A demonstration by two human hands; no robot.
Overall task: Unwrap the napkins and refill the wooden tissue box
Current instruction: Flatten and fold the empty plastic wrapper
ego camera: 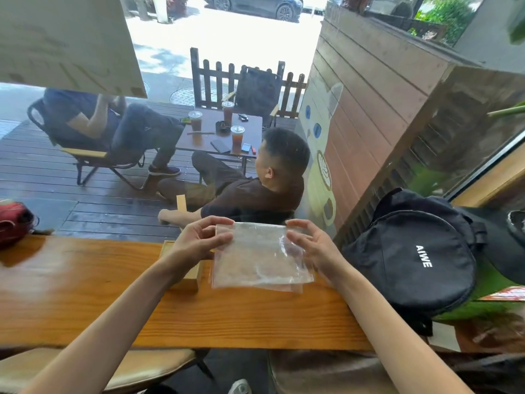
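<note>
Holding the pack of napkins [260, 258] up over the far edge of the wooden table [85, 294], the person is at the unwrapping step. The napkins sit inside a clear plastic wrap [287, 245], and the wrap looks like it is not off yet.

The left hand [199, 241] pinches the top left corner of the pack, thumb and fingers pressed on it. The right hand [309, 245] is at the right side of the pack with its fingers spread and a little bent. I cannot tell if it grips the wrap or only touches it.

The wooden tissue box [184, 265] sits on the table near the far edge, just behind the left hand and partly hidden by it. A black bag [412, 257] lies past the right end of the table.

Next, I think the wrap has to be pulled open so the napkins can slide out. After that they can go into the box.
</note>
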